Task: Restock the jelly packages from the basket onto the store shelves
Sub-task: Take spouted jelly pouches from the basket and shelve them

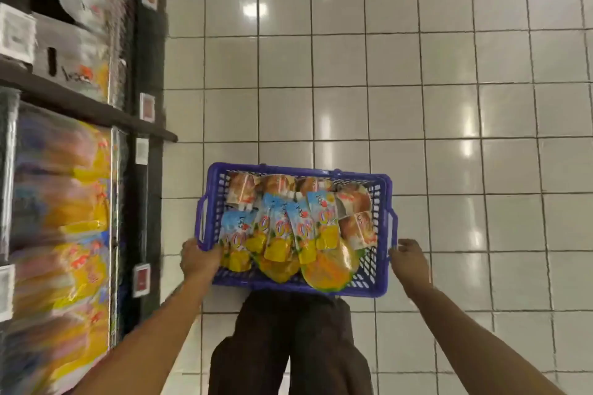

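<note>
Two hands bracket the blue basket [383, 202] of jelly packages [282, 231] above the white tiled floor [449, 74] — the left hand [199, 258] closed on its near-left rim, the right hand [410, 258] loosely open, fingertips at the right edge. Restocking looks barely begun; next, probably, lifting a package toward the blurred shelves [86, 106] on the left.

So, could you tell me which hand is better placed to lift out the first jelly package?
The left hand: it rests on the basket rim touching the yellow-and-blue jelly packages, on the shelves side. The right hand sits outside the opposite rim.
</note>
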{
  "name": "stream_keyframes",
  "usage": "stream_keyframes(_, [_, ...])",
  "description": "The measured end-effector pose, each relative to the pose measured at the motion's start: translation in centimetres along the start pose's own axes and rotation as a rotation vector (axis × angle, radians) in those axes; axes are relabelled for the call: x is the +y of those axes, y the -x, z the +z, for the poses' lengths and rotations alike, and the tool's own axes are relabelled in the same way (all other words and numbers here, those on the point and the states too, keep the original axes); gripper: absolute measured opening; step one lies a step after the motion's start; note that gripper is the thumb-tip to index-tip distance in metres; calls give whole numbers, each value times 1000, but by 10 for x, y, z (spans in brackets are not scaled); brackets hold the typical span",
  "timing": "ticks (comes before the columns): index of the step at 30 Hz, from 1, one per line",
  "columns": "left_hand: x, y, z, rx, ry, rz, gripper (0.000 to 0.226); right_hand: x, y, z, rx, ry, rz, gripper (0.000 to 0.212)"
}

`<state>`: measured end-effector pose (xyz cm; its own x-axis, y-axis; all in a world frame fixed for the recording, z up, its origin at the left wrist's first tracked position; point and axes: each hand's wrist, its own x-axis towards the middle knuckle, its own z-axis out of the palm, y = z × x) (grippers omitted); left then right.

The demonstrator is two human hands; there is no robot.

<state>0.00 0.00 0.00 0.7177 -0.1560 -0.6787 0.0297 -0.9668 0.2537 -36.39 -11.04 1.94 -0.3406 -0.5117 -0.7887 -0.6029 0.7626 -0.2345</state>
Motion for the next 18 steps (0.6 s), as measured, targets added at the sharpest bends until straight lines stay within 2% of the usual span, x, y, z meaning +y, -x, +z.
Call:
stream_keyframes(2, [-1,-38,18,46,-21,-5,78,0,-36,25,88,-136,41,72])
stream_keyframes(4, [2,-75,32,26,-12,-23,81,-4,-68,45,148,-252,117,84])
stream_keyframes(6, [-4,-103,43,-2,2,-23,67,4,-95,61,146,-290,182,66])
stream_keyframes(9, [-10,-124,46,4,-48,30,52,17,-115,68,151,-279,182,39])
stream_keyframes(13, [-16,-130,43,-21,-35,94,44,20,-115,65,174,-239,160,36])
stream_keyframes(18, [-8,-120,36,-25,13,58,44,1,-99,53,125,-243,160,32])
